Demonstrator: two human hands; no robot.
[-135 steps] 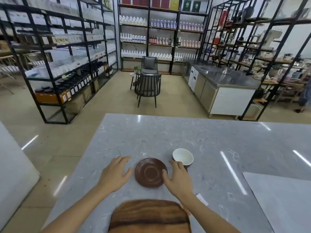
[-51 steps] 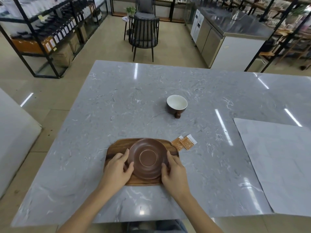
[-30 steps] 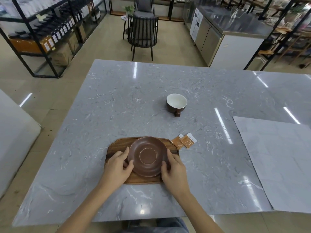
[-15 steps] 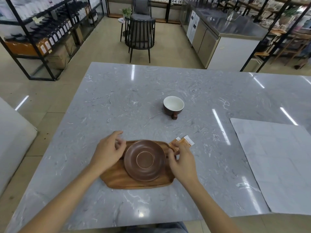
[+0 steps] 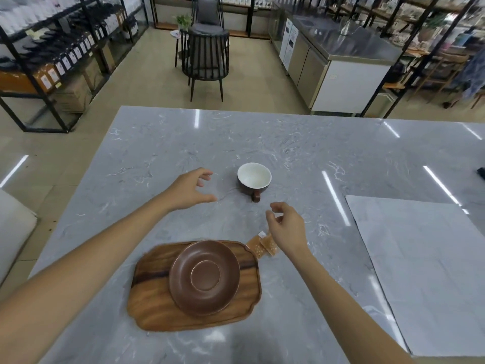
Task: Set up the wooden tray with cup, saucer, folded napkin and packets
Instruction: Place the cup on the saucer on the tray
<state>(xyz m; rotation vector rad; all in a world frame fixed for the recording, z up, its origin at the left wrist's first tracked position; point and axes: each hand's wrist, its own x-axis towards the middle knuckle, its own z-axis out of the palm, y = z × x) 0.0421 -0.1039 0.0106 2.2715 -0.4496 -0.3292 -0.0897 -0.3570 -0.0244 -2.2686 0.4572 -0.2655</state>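
- i see the grey table point(image 5: 157, 153) carrying the wooden tray point(image 5: 157, 298) at 6 o'clock, the brown saucer point(image 5: 204, 278) resting on it.
- my left hand point(image 5: 187, 190), fingers spread and loose, hovers at 9 o'clock of the cup point(image 5: 254, 181), not touching.
- my right hand point(image 5: 287, 229), loosely curled, holds nothing.
- the packets point(image 5: 263, 246) lie at the tray's 1 o'clock corner.

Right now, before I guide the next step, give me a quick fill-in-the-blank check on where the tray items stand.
1. The saucer rests on the wooden ____.
2. The cup stands on the table with its handle pointing ____ the person.
3. The packets lie just off the tray's far ____ corner.
4. The left hand and right hand both hold ____.

Missing words: tray; toward; right; nothing
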